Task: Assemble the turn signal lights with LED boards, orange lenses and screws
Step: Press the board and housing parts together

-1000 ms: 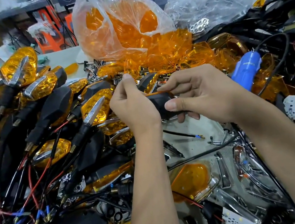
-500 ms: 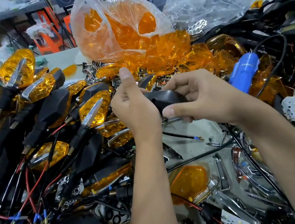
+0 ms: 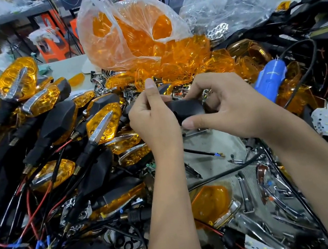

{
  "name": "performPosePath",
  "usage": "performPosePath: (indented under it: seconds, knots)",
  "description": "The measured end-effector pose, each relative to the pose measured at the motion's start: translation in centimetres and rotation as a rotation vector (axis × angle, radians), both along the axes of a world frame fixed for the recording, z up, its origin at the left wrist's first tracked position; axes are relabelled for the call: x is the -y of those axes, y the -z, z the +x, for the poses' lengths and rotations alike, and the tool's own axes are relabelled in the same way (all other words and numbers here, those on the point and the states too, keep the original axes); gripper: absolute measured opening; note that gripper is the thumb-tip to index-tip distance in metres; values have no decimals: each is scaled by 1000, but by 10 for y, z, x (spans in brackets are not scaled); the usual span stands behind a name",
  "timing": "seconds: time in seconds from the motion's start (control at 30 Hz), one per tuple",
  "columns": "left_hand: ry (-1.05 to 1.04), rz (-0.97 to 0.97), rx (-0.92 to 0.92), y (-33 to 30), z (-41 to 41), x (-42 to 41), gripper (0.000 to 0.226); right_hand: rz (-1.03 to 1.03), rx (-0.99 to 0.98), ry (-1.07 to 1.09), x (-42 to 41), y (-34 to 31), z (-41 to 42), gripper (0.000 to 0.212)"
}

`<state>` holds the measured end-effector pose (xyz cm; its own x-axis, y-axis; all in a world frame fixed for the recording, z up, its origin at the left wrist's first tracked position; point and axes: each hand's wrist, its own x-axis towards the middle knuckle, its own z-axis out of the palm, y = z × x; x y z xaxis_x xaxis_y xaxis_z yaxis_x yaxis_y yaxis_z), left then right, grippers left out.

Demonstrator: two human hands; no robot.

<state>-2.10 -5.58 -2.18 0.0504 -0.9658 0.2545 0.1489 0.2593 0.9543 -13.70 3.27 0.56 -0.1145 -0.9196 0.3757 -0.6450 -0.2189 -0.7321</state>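
Hands remain together on one black housing, held above the bench centre, little moved over the last second. Left hand grips its near end, thumb raised; right hand now wraps it more fully, thumb beneath. Judged: fitting continues, unfinished.

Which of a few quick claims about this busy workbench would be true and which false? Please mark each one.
1. Both hands hold one black housing. True: the left hand and right hand grip it together.
2. The blue tool is in the right hand. False: it lies among the lenses, to the right of the hands.
3. The plastic bag holds orange lenses. True.
4. The finished lights are piled on the right. False: they lie to the left.
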Motion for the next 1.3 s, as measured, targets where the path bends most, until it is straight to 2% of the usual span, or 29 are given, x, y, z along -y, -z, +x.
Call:
performPosePath:
  seconds: [0.13, 0.23, 0.3, 0.37, 0.47, 0.7, 1.03, 1.13, 1.2, 1.23, 1.3]
  knots:
    - [92, 341, -276, -4, -7, -5, 68, -61, -62, 54, 5, 5, -1, 45]
    - [63, 307, -352, -9, -6, -6, 68, -71, -10, 5, 6, 7, 1, 45]
    - [55, 258, -385, -10, -3, -5, 67, -54, 127, -71, 6, 7, 1, 39]
    - [22, 206, -364, -9, 0, -4, 67, -45, 179, -107, 6, 6, 2, 32]
    - [-3, 76, -331, -7, 2, -3, 66, -50, 157, -78, 7, 8, 4, 27]
    - [-124, -18, -252, -6, 3, -2, 66, -64, 182, -39, 4, 8, 10, 26]
    - [-89, 71, -128, 1, 3, 9, 72, -53, 90, 1, 3, 6, 12, 26]
    - [-111, 116, -125, 0, 0, 8, 74, -42, 40, 22, 2, 5, 14, 18]
    - [-102, 149, -55, 0, -1, 11, 76, -10, -13, 82, 4, 4, 15, 8]
    - [-68, 173, -14, -2, -1, 12, 79, 52, 26, 100, 5, 4, 15, 9]
    - [33, 237, 11, -1, -1, 13, 82, 228, 251, 85, 6, 2, 16, 23]
